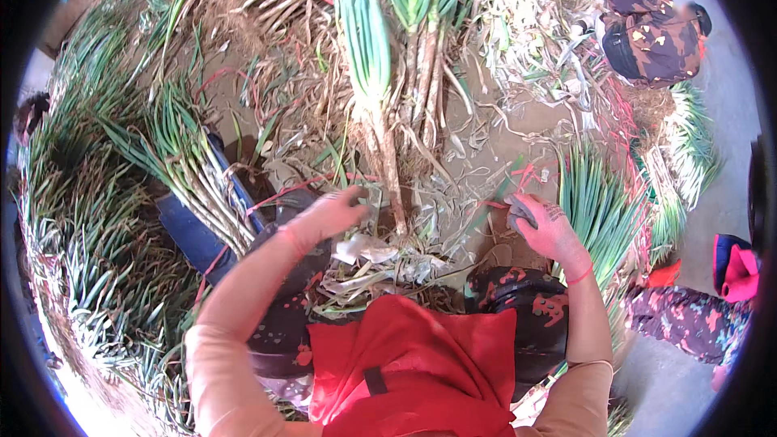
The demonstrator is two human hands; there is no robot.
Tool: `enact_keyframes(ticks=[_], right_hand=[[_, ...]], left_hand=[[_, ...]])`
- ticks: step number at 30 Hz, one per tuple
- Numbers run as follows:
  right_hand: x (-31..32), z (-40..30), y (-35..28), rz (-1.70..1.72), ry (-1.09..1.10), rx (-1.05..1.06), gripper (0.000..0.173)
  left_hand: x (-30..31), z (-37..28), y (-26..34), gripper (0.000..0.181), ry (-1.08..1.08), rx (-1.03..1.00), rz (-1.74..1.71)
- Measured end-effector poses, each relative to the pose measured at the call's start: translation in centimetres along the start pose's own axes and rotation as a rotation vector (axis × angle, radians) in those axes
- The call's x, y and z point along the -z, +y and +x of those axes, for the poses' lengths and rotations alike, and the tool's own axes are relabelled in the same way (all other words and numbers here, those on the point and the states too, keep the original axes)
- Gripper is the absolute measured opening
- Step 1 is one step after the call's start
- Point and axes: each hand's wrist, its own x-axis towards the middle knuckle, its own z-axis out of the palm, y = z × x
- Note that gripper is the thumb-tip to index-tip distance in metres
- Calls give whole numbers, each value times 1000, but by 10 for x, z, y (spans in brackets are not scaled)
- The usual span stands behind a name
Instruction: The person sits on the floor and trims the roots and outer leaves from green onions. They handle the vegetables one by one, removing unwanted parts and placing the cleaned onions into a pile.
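Observation:
In a thin, pale glove, my left hand (331, 211) reaches inward above my left knee, its fingers blurred. A pink tie string (291, 189) runs close by it; I cannot tell whether the hand holds anything. My right hand (549, 227), in a glove bearing print, has its fingers curled together at a short pink string (493, 204) that sticks out from the fingertips. Between and beyond the hands, a bundle of green onions (373, 73) lies with roots toward me and green tops away. A second bunch (428, 54) lies beside it.
Heaped green onions (109, 243) cover the left. A loose bunch (194, 176) rests across a blue board (182, 230). More onion leaves (598, 212) stand by my right hand. Peeled scraps (516, 18) pile up at the back. A person (655, 36) sits at the upper right; another person's patterned leg (686, 318) shows at right.

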Motion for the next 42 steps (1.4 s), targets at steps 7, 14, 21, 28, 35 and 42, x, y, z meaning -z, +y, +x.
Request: enact_keyframes(ticks=[7,14,21,28,35,42], right_hand=[[1,-17,17,12,16,-65,34],[26,-14,9,266,209,-323,28],[-8,13,5,1132,162,-304,38],[-14,66,3,1777,194,-218,41],[5,53,5,1789,294,-312,32],[22,28,-35,993,305,-299,25]], left_hand=[[-184,176,-111,73,526,-16,-804],[-171,100,62,28,665,-240,-947],[-219,-7,92,44,595,-424,-619],[-249,-63,92,46,453,-518,-538],[-234,-90,92,52,376,-506,-393],[-217,-80,84,31,304,-413,-621]])
